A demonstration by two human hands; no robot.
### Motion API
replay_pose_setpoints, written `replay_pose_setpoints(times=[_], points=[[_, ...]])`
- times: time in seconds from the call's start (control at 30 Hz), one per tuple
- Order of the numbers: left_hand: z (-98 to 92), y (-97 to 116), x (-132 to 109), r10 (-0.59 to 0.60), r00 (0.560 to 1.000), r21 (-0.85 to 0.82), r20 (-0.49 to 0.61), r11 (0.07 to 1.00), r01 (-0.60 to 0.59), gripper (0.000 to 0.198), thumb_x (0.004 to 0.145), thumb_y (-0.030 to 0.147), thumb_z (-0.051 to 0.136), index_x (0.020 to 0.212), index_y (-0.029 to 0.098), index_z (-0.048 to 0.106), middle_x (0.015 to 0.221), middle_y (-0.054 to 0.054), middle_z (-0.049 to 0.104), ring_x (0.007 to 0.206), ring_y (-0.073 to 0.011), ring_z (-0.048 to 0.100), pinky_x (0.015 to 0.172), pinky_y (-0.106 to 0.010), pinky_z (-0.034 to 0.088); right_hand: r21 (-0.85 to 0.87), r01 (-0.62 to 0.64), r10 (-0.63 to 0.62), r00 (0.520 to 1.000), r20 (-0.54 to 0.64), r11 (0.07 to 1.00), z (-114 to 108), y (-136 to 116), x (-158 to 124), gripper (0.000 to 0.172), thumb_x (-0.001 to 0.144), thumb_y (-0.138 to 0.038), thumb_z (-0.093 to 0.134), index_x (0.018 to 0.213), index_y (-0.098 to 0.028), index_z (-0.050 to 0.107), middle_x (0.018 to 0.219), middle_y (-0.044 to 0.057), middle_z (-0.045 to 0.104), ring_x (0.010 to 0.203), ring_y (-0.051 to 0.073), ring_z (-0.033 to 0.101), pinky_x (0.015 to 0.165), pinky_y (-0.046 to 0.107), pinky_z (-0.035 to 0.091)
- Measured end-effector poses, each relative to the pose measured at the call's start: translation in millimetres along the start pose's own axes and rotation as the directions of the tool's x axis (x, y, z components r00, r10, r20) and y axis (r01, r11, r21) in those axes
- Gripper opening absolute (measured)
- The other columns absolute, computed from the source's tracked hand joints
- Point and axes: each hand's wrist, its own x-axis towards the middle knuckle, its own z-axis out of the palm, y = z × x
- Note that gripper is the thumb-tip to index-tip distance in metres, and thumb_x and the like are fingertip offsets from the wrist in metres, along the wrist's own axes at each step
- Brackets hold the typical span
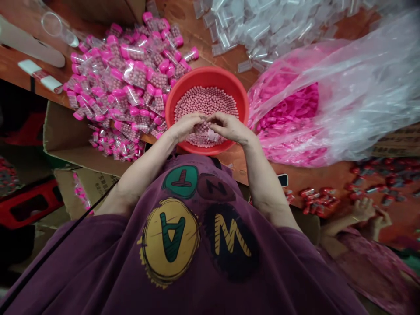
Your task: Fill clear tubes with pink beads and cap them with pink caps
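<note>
A red bowl (pixel 243 94) of small pink beads (pixel 210 101) stands at the table's edge in front of me. Over its near half, my left hand (pixel 187 126) is closed around a small clear container of beads (pixel 202 126), mostly covered by the fingers. My right hand (pixel 229 127) meets it from the other side, thumb and fingers drawn together near the container's top; whether they pinch a cap is too small to tell. Left of the bowl lies a large heap of bead-filled clear bottles with pink caps (pixel 131 78).
Right of the bowl is a clear plastic bag (pixel 354 96) of pink caps (pixel 295 109). Empty clear bottles (pixel 262 26) are piled behind. A cardboard box (pixel 65 135) sits at the left edge. Another person's hands (pixel 364 210) are at the right, near red-capped items (pixel 318 199).
</note>
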Motion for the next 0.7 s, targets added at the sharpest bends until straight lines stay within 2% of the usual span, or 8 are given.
replay_pose_setpoints(times=[0.13, 0.3, 0.37, 0.47, 0.5, 0.53, 0.6, 0.7], points=[[-4.7, -9, 8, -0.037, 0.99, 0.074, -0.139, 0.996, 0.048, 0.015, 0.075, 0.009, 0.064, 0.079, 0.018, 0.076, 0.071, -0.002, 0.067, 0.063, -0.0139, 0.054, 0.058, -0.025, 0.041, 0.043, -0.118, 0.123, 0.98, -0.155, 0.992, 25, 23, -6, 0.028, 0.097, -0.048, 0.077, 0.107, -0.022, 0.076, 0.096, 0.003, 0.078, 0.09, 0.023, 0.068, 0.089, 0.039, 0.062], [-3.5, -20, 10, -0.072, 0.954, -0.017, -0.291, 0.997, 0.07, 0.007, 0.085, 0.024, 0.074, 0.079, 0.021, 0.071, 0.07, 0.0, 0.066, 0.065, -0.0153, 0.056, 0.06, -0.027, 0.043, -0.177, -0.125, 0.045, 0.916, -0.398, 0.976, 45, 56, -34, 0.02, 0.1, -0.03, 0.063, 0.114, -0.021, 0.076, 0.129, 0.015, 0.08, 0.126, 0.03, 0.071, 0.122, 0.05, 0.053], [1.2, -22, 7, -0.1, 0.958, -0.043, -0.269, 0.995, 0.091, 0.009, 0.086, 0.028, 0.075, 0.081, 0.022, 0.07, 0.07, 0.0, 0.065, 0.065, -0.0151, 0.056, 0.059, -0.026, 0.044, -0.113, -0.204, 0.093, 0.783, -0.615, 0.972, 36, 74, -52, 0.027, 0.104, -0.033, 0.055, 0.117, -0.021, 0.075, 0.126, 0.016, 0.081, 0.122, 0.029, 0.074, 0.118, 0.05, 0.056], [13.0, -23, 3, -0.097, 0.967, -0.052, -0.236, 0.995, 0.087, 0.009, 0.084, 0.03, 0.078, 0.085, 0.022, 0.072, 0.075, 0.0, 0.069, 0.065, -0.0142, 0.057, 0.056, -0.024, 0.044, 0.162, -0.414, 0.336, 0.39, -0.858, 0.896, 4, 106, -72, 0.036, 0.106, -0.035, 0.044, 0.122, -0.018, 0.071, 0.123, 0.017, 0.08, 0.113, 0.028, 0.077, 0.11, 0.049, 0.061], [17.7, -23, 2, -0.091, 0.969, -0.055, -0.23, 0.995, 0.08, 0.011, 0.083, 0.03, 0.079, 0.086, 0.022, 0.073, 0.077, 0.0, 0.07, 0.066, -0.0137, 0.058, 0.055, -0.023, 0.044, 0.244, -0.475, 0.408, 0.281, -0.868, 0.846, -8, 118, -74, 0.036, 0.104, -0.033, 0.043, 0.121, -0.017, 0.071, 0.124, 0.019, 0.08, 0.115, 0.028, 0.076, 0.112, 0.05, 0.06], [22.4, -23, 0, -0.085, 0.971, -0.06, -0.224, 0.996, 0.073, 0.012, 0.083, 0.03, 0.08, 0.086, 0.021, 0.074, 0.079, -0.001, 0.071, 0.067, -0.0133, 0.059, 0.055, -0.022, 0.044, 0.299, -0.516, 0.458, 0.213, -0.863, 0.802, -20, 129, -73, 0.036, 0.102, -0.031, 0.043, 0.119, -0.015, 0.071, 0.124, 0.02, 0.08, 0.117, 0.029, 0.076, 0.115, 0.052, 0.059], [30.9, -22, -3, -0.07, 0.974, -0.066, -0.214, 0.996, 0.057, 0.013, 0.081, 0.029, 0.083, 0.087, 0.02, 0.076, 0.083, -0.002, 0.073, 0.071, -0.0122, 0.062, 0.057, -0.02, 0.045, 0.34, -0.554, 0.505, 0.174, -0.845, 0.76, -37, 149, -66, 0.032, 0.099, -0.029, 0.047, 0.114, -0.014, 0.072, 0.123, 0.023, 0.08, 0.119, 0.031, 0.075, 0.119, 0.055, 0.056], [38.9, -18, -9, -0.056, 0.979, -0.066, -0.196, 0.997, 0.044, 0.012, 0.082, 0.028, 0.082, 0.09, 0.019, 0.078, 0.091, -0.003, 0.075, 0.078, -0.0115, 0.066, 0.064, -0.02, 0.049, 0.317, -0.573, 0.505, 0.201, -0.84, 0.756, -45, 169, -48, 0.029, 0.097, -0.031, 0.054, 0.113, -0.013, 0.071, 0.122, 0.025, 0.079, 0.121, 0.033, 0.075, 0.121, 0.06, 0.054]])
